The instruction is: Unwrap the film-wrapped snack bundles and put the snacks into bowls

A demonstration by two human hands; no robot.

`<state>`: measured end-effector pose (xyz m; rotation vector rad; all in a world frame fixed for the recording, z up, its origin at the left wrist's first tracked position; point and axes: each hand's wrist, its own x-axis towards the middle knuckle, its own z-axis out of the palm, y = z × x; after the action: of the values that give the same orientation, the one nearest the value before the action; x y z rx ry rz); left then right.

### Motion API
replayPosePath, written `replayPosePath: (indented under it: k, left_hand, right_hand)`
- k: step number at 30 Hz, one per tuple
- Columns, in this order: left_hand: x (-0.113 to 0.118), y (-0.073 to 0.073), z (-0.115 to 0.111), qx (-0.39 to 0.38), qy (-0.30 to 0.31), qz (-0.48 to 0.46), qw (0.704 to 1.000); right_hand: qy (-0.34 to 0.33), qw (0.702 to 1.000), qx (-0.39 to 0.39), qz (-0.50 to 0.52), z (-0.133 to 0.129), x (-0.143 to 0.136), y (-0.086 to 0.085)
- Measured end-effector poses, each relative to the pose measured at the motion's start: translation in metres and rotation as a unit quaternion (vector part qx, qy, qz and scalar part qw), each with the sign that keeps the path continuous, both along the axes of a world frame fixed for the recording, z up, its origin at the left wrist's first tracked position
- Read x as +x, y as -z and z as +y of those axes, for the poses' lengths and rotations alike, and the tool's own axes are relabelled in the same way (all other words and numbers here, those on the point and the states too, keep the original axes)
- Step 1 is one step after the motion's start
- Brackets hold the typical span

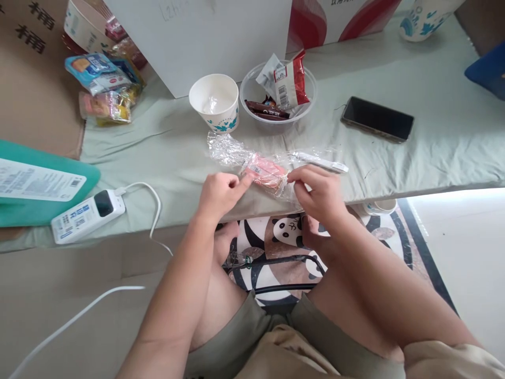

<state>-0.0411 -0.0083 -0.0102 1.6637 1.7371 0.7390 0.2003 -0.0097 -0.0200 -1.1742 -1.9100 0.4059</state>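
A pink packet [270, 171] lies at the front edge of the cloth-covered table, in crinkled clear plastic wrap [226, 149]. My left hand [221, 196] is closed at the packet's left end, its fingers curled and the foremost digit against the wrapped corner. At the other end, my right hand [320, 190] pinches the clear wrap between thumb and fingers. Just behind the right hand is a slim white stick-like tool [321, 161], partly beside the wrap. Past the packet stand a paper cup [215, 102] with clear plastic inside and a clear plastic bowl [244, 87] of wrapped snacks.
A black phone [377, 119] lies at the right. On the left are a white power strip [89, 216] with a cable, a green container [43, 181] and several snack packets [104, 87]. Boxes [209, 42] stand behind. Another paper cup [426, 21] is at the back right.
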Motion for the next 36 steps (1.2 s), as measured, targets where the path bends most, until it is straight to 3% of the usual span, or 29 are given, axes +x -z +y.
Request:
replayPosePath:
  k: [4, 10, 17, 24, 28, 32, 36]
  left_hand:
    - [0.016, -0.003, -0.004, 0.045, 0.006, 0.012, 0.999]
    - [0.036, 0.002, -0.009, 0.051, 0.019, -0.074, 0.996]
    - [0.055, 0.006, -0.011, 0.052, -0.038, -0.119, 0.991]
    - [0.053, 0.010, -0.009, -0.002, -0.030, -0.219, 0.975]
    - [0.052, 0.007, -0.009, 0.007, -0.031, -0.175, 0.984]
    - [0.051, 0.003, -0.010, 0.040, -0.019, -0.146, 0.988]
    - [0.048, 0.005, -0.010, 0.010, -0.034, -0.245, 0.969]
  right_hand:
    - [0.038, 0.987, -0.122, -0.094, 0.004, -0.013, 0.006]
    - [0.020, 0.977, -0.186, -0.098, 0.001, -0.025, 0.005]
    - [0.009, 0.985, -0.174, -0.014, -0.007, -0.034, 0.008]
    - [0.006, 0.982, -0.175, 0.067, -0.004, -0.035, 0.006]
    - [-0.025, 0.969, -0.211, 0.127, -0.004, -0.034, 0.005]
    - [-0.028, 0.964, -0.232, 0.123, -0.001, -0.033, 0.007]
    - [-0.032, 0.955, -0.248, 0.160, 0.002, -0.032, 0.010]
